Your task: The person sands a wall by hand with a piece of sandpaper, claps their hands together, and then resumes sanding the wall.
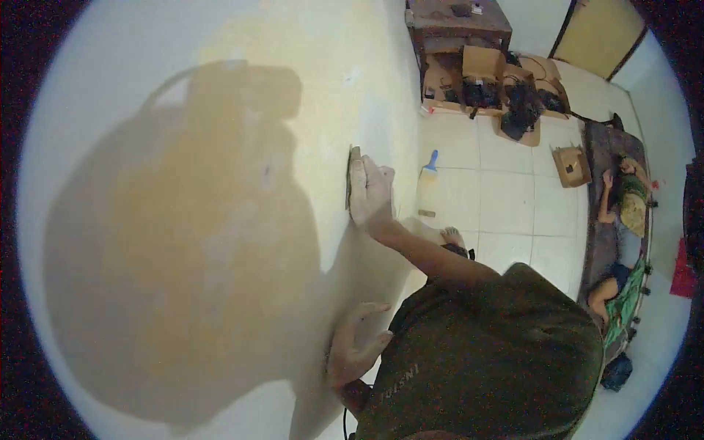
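Note:
My right hand (372, 189) is wrapped round a sanding block (356, 153), a flat brownish piece with a dark thin edge. It is pressed against the pale wall (337, 110), which carries broad yellowish patches. The fingers look coated with pale dust. Lower in the view, my left hand (356, 352) is open and has nothing in it. Its fingers are curved and the thumb stands apart, close beside the wall. A large shadow of my head and upper body covers much of the wall at left.
On the tiled floor (506, 198) lie a blue-handled brush (430, 166) and a small brown block (427, 213), near my bare foot (453, 236). Open cardboard boxes (482, 66) with dark contents stand by a wooden table (462, 20). At right, a person (627, 227) lies on a low bed.

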Available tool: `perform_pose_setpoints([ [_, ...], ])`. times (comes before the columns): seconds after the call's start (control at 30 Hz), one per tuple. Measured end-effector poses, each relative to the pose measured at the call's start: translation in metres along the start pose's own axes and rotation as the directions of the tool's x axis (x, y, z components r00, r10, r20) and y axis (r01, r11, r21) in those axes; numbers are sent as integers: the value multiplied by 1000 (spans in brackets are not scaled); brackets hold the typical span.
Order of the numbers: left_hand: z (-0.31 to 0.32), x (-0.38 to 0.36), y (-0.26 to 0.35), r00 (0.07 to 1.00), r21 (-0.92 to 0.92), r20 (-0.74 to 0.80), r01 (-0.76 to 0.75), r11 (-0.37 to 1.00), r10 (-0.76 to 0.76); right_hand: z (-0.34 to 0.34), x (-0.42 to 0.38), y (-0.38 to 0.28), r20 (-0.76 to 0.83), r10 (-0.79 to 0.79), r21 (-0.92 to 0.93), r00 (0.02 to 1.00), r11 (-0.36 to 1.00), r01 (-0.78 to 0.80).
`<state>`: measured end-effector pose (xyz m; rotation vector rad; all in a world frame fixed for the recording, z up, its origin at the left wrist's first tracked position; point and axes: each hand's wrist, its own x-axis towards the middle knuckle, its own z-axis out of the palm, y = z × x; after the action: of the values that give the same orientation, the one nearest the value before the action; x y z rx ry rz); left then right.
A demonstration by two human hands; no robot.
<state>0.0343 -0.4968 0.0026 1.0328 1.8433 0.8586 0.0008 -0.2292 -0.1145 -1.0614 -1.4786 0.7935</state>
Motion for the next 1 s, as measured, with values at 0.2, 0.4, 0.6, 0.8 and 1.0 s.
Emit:
perform_pose_setpoints([
  [0.2, -5, 12, 7, 997, 103, -68, 52, 993, -45, 17, 32, 17, 172, 322, 47, 931, 941, -335],
  [0.4, -6, 11, -8, 999, 110, -29, -17, 994, 20, -12, -13, -6, 253, 167, 175, 953, 961, -215],
  [0.6, -4, 3, -3, 996, 136, -45, -70, 988, 76, -1, -2, 1, 184, 240, 251, 953, 926, -281],
  [0.8, 4, -6, -20, 999, 38, -47, 12, 999, -10, -13, -56, 38, 173, -9, 446, 985, 892, -70],
  [1.0, 3, -24, -77, 994, -7, -31, -101, 995, 101, -15, -137, 60, 272, 107, 570, 956, 782, -250],
])
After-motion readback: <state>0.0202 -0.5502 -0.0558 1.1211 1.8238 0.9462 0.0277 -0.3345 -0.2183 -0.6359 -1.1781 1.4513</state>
